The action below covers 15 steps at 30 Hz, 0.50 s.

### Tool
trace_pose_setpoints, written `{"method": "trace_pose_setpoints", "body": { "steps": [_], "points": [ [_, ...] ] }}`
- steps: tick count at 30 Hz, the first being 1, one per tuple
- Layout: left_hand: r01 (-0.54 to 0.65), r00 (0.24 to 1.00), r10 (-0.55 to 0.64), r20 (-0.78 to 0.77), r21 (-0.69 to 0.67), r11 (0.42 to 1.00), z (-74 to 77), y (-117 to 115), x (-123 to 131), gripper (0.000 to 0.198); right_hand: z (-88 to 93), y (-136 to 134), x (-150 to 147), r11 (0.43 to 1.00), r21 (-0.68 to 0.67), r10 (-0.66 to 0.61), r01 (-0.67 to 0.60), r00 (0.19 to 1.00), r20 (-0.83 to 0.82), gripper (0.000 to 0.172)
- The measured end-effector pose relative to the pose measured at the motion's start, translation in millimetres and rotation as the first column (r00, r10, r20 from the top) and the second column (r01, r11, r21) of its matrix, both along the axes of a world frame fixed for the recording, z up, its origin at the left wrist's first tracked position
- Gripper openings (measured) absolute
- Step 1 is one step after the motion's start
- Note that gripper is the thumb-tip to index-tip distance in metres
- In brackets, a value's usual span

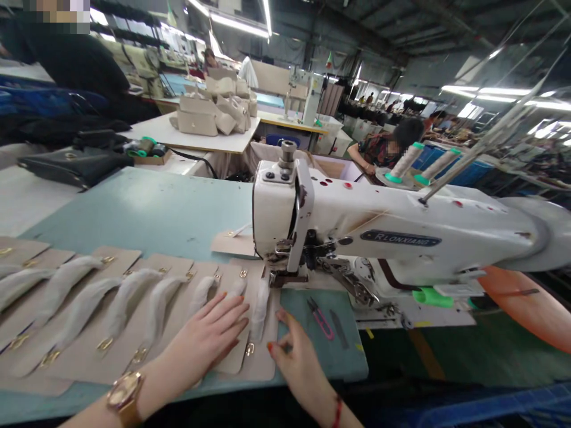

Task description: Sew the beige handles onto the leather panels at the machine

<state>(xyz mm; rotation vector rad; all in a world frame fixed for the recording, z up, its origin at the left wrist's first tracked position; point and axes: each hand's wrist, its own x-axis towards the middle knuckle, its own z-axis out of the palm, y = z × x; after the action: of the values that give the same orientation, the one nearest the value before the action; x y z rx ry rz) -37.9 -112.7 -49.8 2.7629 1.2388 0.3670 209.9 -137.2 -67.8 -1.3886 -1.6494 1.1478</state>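
Observation:
My left hand (209,333) lies flat, fingers outstretched, over a row of overlapping beige bag panels (178,368). Each panel has a handle (84,309) wrapped in white film and fixed with gold-coloured hardware (138,355). At the right end, my right hand (298,356) touches the edge of the last panel (265,359), thumb and forefinger apart. This panel's wrapped handle (259,312) stretches toward the presser foot of the white sewing machine (285,279); whether the panel reaches under the foot I cannot tell.
Pink-handled thread snips (322,321) and a dark flat blade-like tool (339,330) lie right of my hand. Behind the machine, another panel (234,244) rests on the blue-green table (187,205). Thread cones (405,161) stand behind the machine arm. A co-worker (388,148) sits beyond.

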Motion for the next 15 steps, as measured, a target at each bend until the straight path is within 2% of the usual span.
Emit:
{"method": "trace_pose_setpoints", "body": {
  "steps": [2,3,5,6,8,10,13,15],
  "points": [
    [-0.072,0.996,0.075,-0.05,0.063,0.995,-24.8,-13.5,-4.0,0.035,-23.6,5.8,-43.1,0.987,-0.159,-0.035,0.015,0.992,-0.124,0.054],
    [-0.101,0.992,0.106,-0.065,0.081,0.992,-32.7,-15.6,-5.7,0.034,-29.3,10.0,-55.2,0.973,-0.23,-0.04,0.003,0.987,-0.158,0.045],
    [-0.117,0.988,0.125,-0.086,0.094,0.989,-41.0,-13.9,-8.3,0.033,-28.9,15.8,-62.3,0.96,-0.279,-0.056,0.01,0.987,-0.154,0.028],
    [-0.111,0.989,0.119,-0.092,0.094,0.989,-43.1,-11.6,-9.3,0.035,-23.8,15.8,-58.9,0.966,-0.257,-0.06,0.031,0.993,-0.106,0.022],
    [-0.097,0.991,0.105,-0.086,0.091,0.991,-46.5,-6.9,-11.3,0.039,-6.6,9.1,-43.1,0.986,-0.142,-0.081,0.091,0.994,0.076,0.017],
    [-0.094,0.993,0.099,-0.058,0.084,0.992,-50.6,-3.8,-13.0,0.041,16.4,-4.7,-21.1,0.995,-0.01,-0.089,0.097,0.942,0.323,0.021],
    [-0.098,0.995,0.098,0.008,0.06,0.993,-51.7,-2.8,-12.5,0.036,54.6,-29.4,13.8,0.996,0.092,-0.05,-0.01,0.773,0.632,0.025],
    [-0.108,0.991,0.105,0.088,0.027,0.994,-43.4,-4.4,-8.5,0.034,78.7,-42.8,34.1,0.987,0.099,0.007,-0.125,0.651,0.759,0.025]
  ]
}}
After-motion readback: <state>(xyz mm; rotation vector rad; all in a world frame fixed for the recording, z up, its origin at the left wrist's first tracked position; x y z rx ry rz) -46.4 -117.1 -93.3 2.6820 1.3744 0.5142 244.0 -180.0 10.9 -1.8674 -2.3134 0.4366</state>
